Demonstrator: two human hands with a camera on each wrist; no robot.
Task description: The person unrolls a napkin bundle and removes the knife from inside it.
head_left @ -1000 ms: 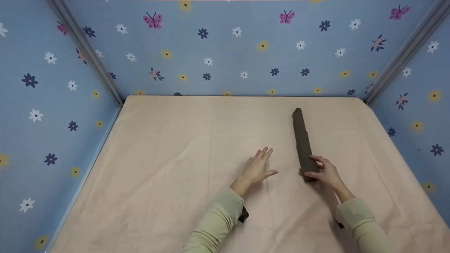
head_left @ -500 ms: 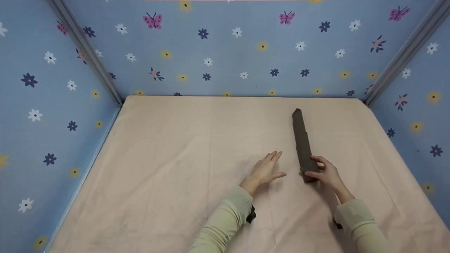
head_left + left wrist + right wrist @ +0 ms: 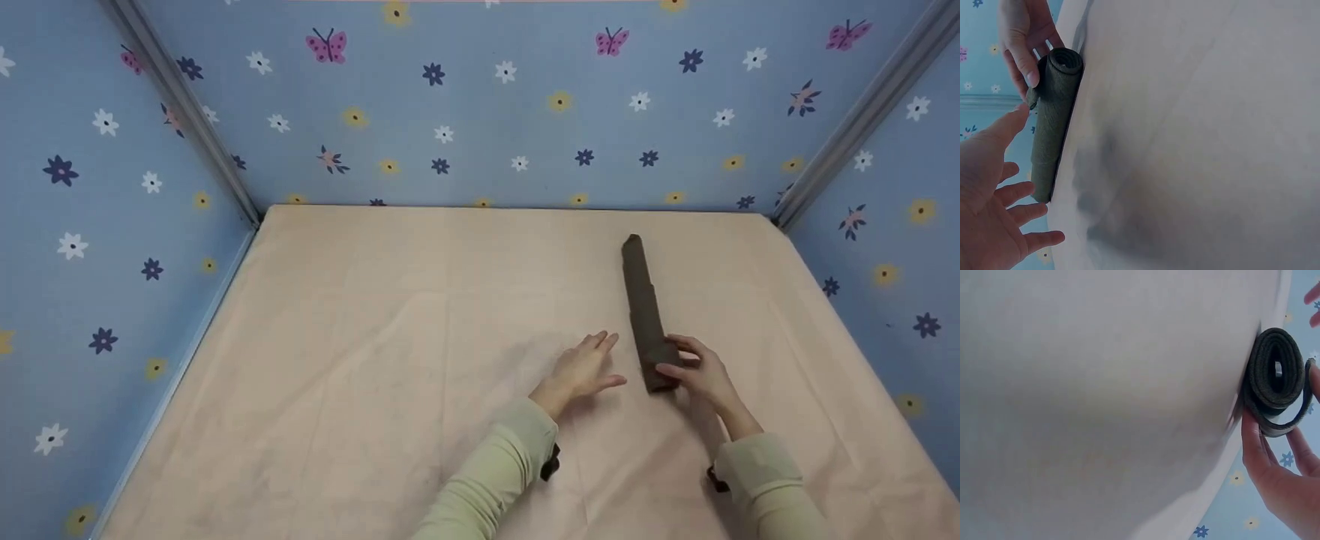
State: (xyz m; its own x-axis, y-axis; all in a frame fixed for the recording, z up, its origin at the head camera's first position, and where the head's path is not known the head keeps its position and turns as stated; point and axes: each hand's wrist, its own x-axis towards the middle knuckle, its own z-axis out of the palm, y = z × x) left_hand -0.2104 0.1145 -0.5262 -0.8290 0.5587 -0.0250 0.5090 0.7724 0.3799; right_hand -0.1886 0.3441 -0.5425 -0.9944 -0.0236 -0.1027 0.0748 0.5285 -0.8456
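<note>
A dark grey-green rolled-up cloth (image 3: 643, 315) lies lengthwise on the right half of the covered table. Its near end shows wound layers (image 3: 1258, 371) in the right wrist view, with the outer flap standing away from the roll. My right hand (image 3: 701, 373) pinches this loose flap at the near end, thumb on top and fingers on the far right side. Just left of the roll, my left hand (image 3: 579, 373) hovers with fingers spread and thumb pointing toward it. In the left wrist view the left hand (image 3: 985, 191) holds nothing.
A wrinkled pale pink cloth (image 3: 360, 337) covers the table. Blue flower-patterned panels (image 3: 480, 90) enclose its back and both sides, with grey metal posts (image 3: 187, 105) at the rear corners.
My left hand has moved right and slightly nearer, closing in on the roll. The right hand stays at the near end, and the flap there has lifted and turned a little.
</note>
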